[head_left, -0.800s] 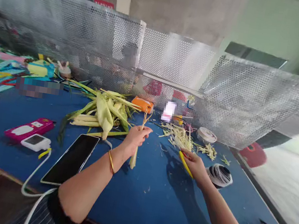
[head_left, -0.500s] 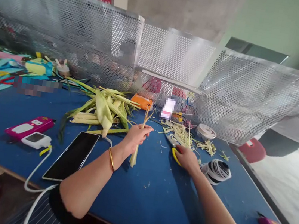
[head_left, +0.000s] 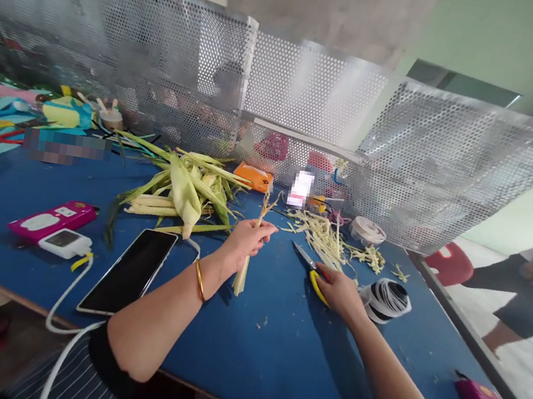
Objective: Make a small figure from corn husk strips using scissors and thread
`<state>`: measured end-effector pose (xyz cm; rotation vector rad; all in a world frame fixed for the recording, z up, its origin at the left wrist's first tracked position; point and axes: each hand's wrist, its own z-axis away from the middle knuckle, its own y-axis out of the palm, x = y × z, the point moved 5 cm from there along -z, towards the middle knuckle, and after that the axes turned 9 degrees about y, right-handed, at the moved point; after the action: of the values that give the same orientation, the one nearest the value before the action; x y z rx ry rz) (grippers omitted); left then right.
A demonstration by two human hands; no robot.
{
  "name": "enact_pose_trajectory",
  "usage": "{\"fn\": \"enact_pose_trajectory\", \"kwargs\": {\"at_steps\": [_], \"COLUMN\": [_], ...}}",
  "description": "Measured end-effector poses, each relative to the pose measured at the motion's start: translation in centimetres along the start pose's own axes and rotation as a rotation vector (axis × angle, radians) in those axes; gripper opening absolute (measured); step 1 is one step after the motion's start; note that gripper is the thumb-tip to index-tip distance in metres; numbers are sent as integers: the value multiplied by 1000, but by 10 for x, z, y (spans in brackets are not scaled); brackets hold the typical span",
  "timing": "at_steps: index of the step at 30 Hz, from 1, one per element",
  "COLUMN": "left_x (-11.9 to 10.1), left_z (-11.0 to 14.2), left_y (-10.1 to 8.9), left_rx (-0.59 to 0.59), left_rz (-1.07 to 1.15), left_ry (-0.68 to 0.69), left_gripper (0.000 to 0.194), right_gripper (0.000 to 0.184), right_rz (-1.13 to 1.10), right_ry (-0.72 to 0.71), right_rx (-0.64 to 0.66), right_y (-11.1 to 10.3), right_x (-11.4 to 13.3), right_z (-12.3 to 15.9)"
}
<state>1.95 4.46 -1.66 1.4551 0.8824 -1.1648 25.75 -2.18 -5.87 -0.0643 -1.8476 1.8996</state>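
In the head view, my left hand (head_left: 245, 245) is closed around a slim bundle of pale corn husk (head_left: 240, 282); its frayed, brownish end sticks up above my fingers and its cut-looking end points down over the blue table. My right hand (head_left: 340, 292) grips scissors (head_left: 317, 287) by their yellow-and-red handles, low over the table, blades pointing away to the upper left. The blades look nearly closed and stand apart from the bundle. Behind my left hand lies a pile of green corn husks (head_left: 184, 197). Shredded husk strips (head_left: 324, 237) are scattered beyond the scissors.
Left of my forearm lie a phone (head_left: 128, 272), a magenta device (head_left: 53, 223) and a white cable (head_left: 58, 308). A black-and-white roll (head_left: 386, 301) stands beside my right wrist. An orange packet (head_left: 253, 178) sits before the perforated metal screen (head_left: 308, 91). Another person (head_left: 531, 282) stands at right.
My right hand has drawn the scissors slightly toward me and to the right, so the blades show more plainly. My left hand keeps the husk bundle almost in place.
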Motion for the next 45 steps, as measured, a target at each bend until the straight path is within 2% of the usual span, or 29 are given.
{"fn": "enact_pose_trajectory", "kwargs": {"at_steps": [4,7,9,12,14,18,21,25,27,29,30,33,34,36,39,45], "left_x": [2,-1,-3,-4,-2,4,10,18,20,21,21,19,19,20,21,21], "left_z": [-3,-2,-1,3,6,7,7,10,12,14,15,19,21,23,21,9], "left_y": [-3,-4,-2,2,6,13,18,24,26,29,30,32,33,35,30,18], "left_rx": [-37,-53,-38,34,101,206,224,219,217,229,230,235,244,270,228,104], "left_rz": [-17,-6,30,135,222,387,457,493,493,479,469,437,421,371,279,189], "left_ry": [-16,-24,-36,-109,-187,-270,-280,-269,-241,-198,-169,-97,-91,-105,-102,-6], "left_gripper": [8,8,8,9,9,16,26,34,34,33,32,28,27,27,31,36], "right_gripper": [49,51,50,46,44,46,47,40,32,30,31,37,37,40,44,44], "right_rz": [34,17,-9,-67,-34,133,157,212,186,-2,-161,-624,-751,-945,-1102,-1192], "right_ry": [126,153,90,-153,-187,80,126,83,-10,-164,-218,-317,-323,-245,-113,-69], "right_rx": [-84,-111,-85,99,150,-53,-123,-196,-249,-308,-272,73,136,220,327,501], "right_y": [-3,-9,-10,-3,1,-6,-8,-13,-19,-26,-26,-7,-1,9,16,12], "right_x": [6,4,3,11,12,5,8,19,34,55,65,93,99,100,91,81], "right_z": [-26,-27,-19,-1,5,-6,-13,-2,10,25,31,43,45,47,47,48]}}
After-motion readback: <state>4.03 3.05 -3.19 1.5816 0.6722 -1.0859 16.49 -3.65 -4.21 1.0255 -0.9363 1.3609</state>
